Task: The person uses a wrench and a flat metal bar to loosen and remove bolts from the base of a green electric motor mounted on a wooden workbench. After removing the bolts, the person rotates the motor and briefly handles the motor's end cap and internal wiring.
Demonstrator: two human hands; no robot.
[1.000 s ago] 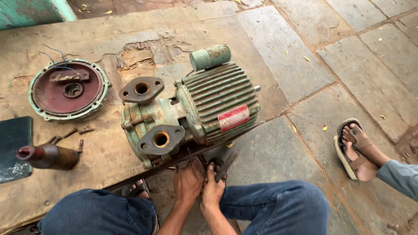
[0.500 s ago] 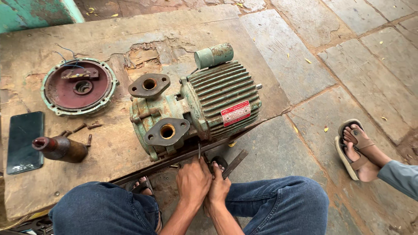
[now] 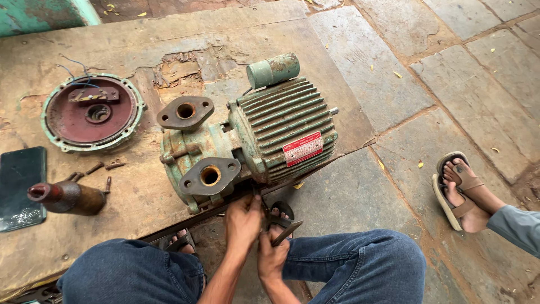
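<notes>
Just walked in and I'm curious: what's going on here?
A seated person has both hands under the near edge of a green pump motor lying on a board. The left hand reaches up at its base; the right hand grips pliers. A removed end cover lies apart.

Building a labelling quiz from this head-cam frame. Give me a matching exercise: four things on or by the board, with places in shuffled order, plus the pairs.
Things:
1. round end cover
2. dark bottle
3. green cylindrical capacitor
4. pliers

Places:
A. on top of the finned motor housing
B. lying on its side near the phone, left of the pump
C. between the left hand and right hand, at the board's near edge
D. flat on the board, red inner face up, wires at its rim

Pairs: 1-D, 2-B, 3-A, 4-C
</notes>
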